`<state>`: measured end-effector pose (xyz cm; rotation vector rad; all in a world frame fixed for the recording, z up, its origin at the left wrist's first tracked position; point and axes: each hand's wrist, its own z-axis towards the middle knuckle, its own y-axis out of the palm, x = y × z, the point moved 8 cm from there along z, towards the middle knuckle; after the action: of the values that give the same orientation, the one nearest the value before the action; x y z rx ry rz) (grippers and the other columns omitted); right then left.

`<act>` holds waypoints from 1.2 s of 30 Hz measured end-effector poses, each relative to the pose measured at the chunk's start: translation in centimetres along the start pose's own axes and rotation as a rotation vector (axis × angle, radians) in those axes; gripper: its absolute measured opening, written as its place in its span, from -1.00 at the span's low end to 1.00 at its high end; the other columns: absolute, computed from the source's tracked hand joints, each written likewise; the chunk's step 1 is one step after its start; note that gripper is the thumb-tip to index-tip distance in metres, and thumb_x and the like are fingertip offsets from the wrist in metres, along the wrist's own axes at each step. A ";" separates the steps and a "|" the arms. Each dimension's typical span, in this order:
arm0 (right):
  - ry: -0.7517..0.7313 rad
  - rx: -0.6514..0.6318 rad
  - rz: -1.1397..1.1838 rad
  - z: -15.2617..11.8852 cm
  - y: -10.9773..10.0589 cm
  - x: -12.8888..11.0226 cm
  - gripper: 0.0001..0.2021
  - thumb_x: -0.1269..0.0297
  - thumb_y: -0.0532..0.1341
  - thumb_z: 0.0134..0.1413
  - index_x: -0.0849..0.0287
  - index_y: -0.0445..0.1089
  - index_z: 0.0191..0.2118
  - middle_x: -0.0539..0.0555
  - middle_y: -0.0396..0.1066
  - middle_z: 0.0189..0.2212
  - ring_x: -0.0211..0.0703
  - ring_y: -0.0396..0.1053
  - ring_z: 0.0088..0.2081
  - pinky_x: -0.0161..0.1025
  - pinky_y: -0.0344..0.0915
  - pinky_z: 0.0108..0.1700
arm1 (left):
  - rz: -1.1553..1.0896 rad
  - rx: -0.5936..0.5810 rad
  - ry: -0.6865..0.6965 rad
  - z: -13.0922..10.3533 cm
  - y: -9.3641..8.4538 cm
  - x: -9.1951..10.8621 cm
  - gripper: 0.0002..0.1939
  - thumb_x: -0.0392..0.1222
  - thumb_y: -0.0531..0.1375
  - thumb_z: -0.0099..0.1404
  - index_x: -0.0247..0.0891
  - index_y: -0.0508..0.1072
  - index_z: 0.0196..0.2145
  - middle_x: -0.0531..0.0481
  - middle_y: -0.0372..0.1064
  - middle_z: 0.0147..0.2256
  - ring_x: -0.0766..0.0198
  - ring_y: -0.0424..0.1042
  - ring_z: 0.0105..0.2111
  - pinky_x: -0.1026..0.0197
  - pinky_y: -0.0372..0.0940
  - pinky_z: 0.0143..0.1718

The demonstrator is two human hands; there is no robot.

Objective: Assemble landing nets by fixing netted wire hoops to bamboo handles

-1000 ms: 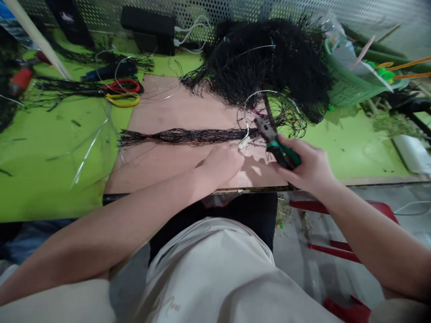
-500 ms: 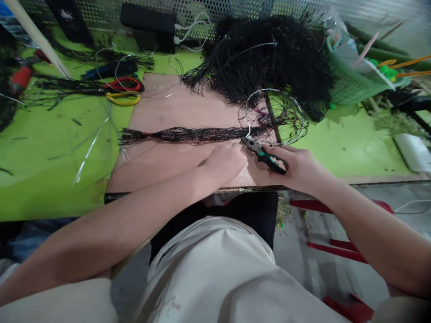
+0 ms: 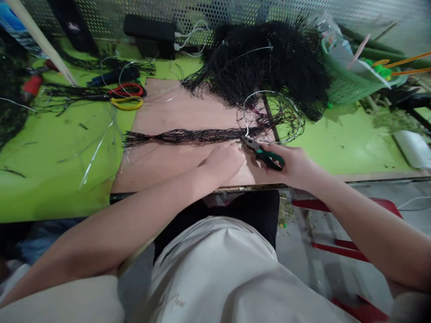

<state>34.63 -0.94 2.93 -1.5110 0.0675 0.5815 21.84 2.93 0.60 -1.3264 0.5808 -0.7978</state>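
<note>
My right hand [image 3: 289,163] is closed around green-and-black pliers [image 3: 267,157], whose jaws point up and left at a thin wire by the net. Just left of the jaws, my left hand [image 3: 225,161] is closed with curled fingers; a small pale bit shows at its fingertips, too small to make out. A long gathered bundle of dark net [image 3: 198,135] lies across the pinkish board [image 3: 158,107] above my hands. At its right end, a wire ring [image 3: 294,103] stands with loose netting around it.
A black net heap [image 3: 262,67] lies behind the board, beside a green basket [image 3: 353,80]. Scissors with red and yellow handles [image 3: 128,103] and clear strands lie left. A black box with white cables [image 3: 150,36] stands at the back; a white block [image 3: 412,150] sits right.
The whole view has shifted slightly. The pliers' handles look a little closer together in my right hand. My left hand stays beside the jaws.
</note>
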 end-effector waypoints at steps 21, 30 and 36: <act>0.785 -0.014 1.460 -10.3 6.5 -3.1 -0.50 0.26 0.39 -0.09 -0.03 0.36 0.04 0.09 0.45 -0.09 -0.27 0.31 -0.45 -0.28 0.30 -0.51 | -0.083 -0.200 0.155 -3.5 -0.8 1.7 -0.78 -0.42 0.08 0.37 -0.41 0.53 -0.19 -0.19 0.51 -0.25 0.07 0.54 -0.18 0.10 0.42 -0.19; 0.856 -0.077 1.399 -10.2 5.2 -3.5 -0.55 0.24 0.36 -0.14 0.01 0.40 -0.03 0.06 0.42 -0.33 -0.29 0.17 -0.54 -0.34 0.03 -0.62 | -0.120 -0.171 0.222 -4.4 -0.8 2.1 -0.82 -0.43 0.10 0.33 -0.41 0.51 -0.22 -0.21 0.48 -0.24 0.06 0.51 -0.19 0.10 0.39 -0.22; 0.737 0.030 1.346 -9.2 4.1 -3.2 -0.55 0.20 0.38 -0.13 -0.09 0.34 -0.05 0.03 0.40 -0.28 -0.30 0.16 -0.55 -0.32 -0.01 -0.61 | -0.142 -0.142 0.205 -4.2 -0.9 2.1 -0.84 -0.36 0.13 0.35 -0.40 0.52 -0.22 -0.21 0.50 -0.24 0.07 0.52 -0.20 0.13 0.36 -0.25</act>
<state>33.11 -10.83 -0.38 -1.4209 1.7365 0.9934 19.69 -1.34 0.90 -1.4368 0.7214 -1.0320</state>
